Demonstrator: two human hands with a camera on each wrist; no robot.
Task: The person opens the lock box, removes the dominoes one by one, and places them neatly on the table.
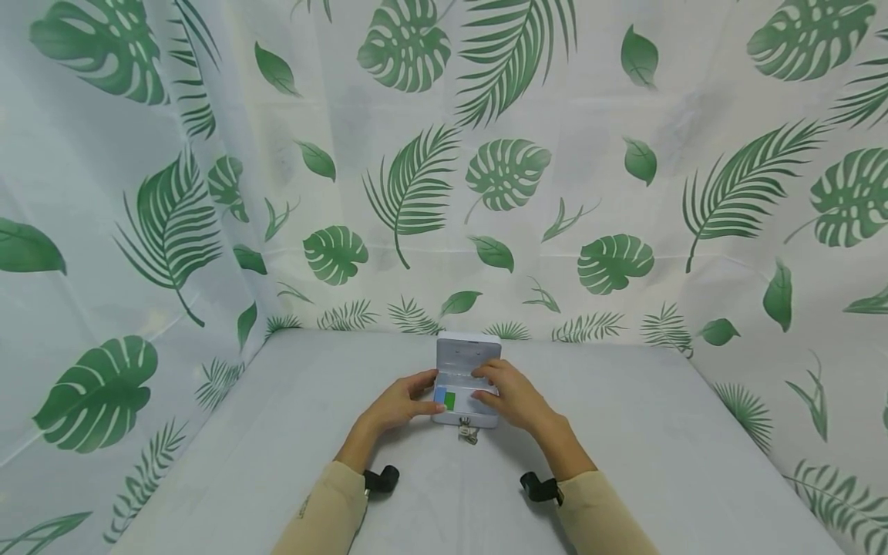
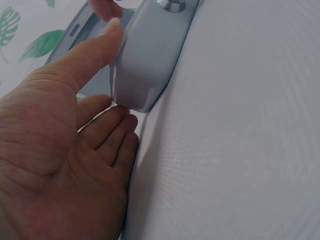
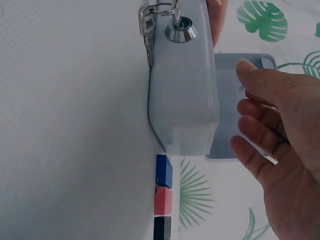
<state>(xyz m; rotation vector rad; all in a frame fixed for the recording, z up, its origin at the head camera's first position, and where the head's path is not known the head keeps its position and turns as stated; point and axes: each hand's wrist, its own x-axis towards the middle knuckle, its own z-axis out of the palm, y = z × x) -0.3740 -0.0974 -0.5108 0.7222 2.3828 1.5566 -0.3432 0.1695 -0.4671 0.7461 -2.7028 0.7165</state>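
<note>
A small pale grey cash box (image 1: 466, 421) stands on the table with its lid (image 1: 468, 354) raised. Keys (image 1: 469, 435) hang from the lock on its front. A green rectangular piece (image 1: 449, 401) and a light blue strip lie inside at the left. My left hand (image 1: 397, 402) is at the box's left side, thumb straight along the front-left rim and fingertips at the side wall. Over the right half of the box is my right hand (image 1: 515, 395), thumb and fingers apart, nothing visible between them. The box floor's right part is partly hidden by this hand.
In the right wrist view a blue block (image 3: 164, 171), a red block (image 3: 163, 201) and a black block (image 3: 162, 228) lie in a row beside the box's right side. The white table (image 1: 291, 439) meets a leaf-patterned curtain (image 1: 541, 254) behind and at both sides.
</note>
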